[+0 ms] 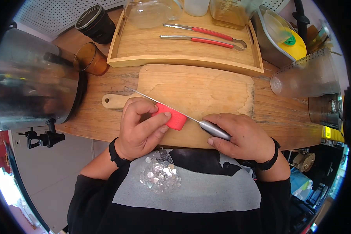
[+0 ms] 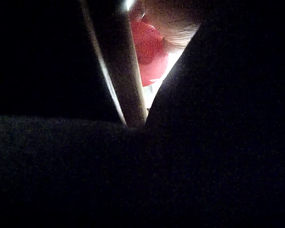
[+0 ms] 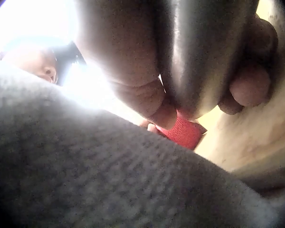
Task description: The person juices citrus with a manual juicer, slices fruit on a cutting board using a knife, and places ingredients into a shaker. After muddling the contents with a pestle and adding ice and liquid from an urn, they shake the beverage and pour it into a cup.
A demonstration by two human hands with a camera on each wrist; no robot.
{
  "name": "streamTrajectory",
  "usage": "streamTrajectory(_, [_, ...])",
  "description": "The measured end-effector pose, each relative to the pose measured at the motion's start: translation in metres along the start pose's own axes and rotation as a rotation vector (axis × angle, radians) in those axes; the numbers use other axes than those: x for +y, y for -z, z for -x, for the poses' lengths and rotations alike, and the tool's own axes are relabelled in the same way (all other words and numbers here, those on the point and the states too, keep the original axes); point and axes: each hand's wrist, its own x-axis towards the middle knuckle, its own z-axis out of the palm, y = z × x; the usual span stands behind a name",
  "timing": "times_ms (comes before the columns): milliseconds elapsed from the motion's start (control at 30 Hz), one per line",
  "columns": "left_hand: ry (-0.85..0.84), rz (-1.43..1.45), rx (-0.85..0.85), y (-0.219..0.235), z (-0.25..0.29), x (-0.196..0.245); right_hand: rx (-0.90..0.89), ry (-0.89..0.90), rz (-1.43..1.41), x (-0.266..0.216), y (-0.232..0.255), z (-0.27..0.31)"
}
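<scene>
In the head view, my left hand (image 1: 135,130) grips a red block (image 1: 176,119) with a finely textured face, thumb across its front. The block also shows in the left wrist view, partly hidden. My right hand (image 1: 246,135) holds a knife (image 1: 217,131) by its silver handle. Its blade appears nearly edge-on, running up and left along the block's far side with the tip past my left fingers. Beneath both hands is a wooden cutting board (image 1: 199,84). Close up in the right wrist view, fingers wrap the metal handle (image 3: 194,61), with the red block (image 3: 185,133) beyond.
Behind the board stands a wooden tray (image 1: 183,61) with two red-handled tongs (image 1: 206,40) and clear containers. To the left are an amber glass (image 1: 91,59), a black cup (image 1: 96,25) and a large metal dispenser (image 1: 33,78). A clear pitcher (image 1: 308,74) lies at the right.
</scene>
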Motion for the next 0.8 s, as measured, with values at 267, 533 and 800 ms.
streamTrajectory(267, [-0.031, -0.015, 0.010, -0.0022, 0.0007, 0.0001, 0.006, 0.010, -0.008, 0.0012, 0.0002, 0.0011])
streamTrajectory(533, [-0.016, 0.004, -0.001, -0.0010, -0.0011, 0.0016, 0.036, 0.024, -0.004, -0.0018, 0.0004, 0.0023])
streamTrajectory(800, [-0.029, -0.007, -0.007, -0.0010, -0.0005, -0.0008, 0.011, -0.001, 0.010, -0.0006, -0.0007, 0.0002])
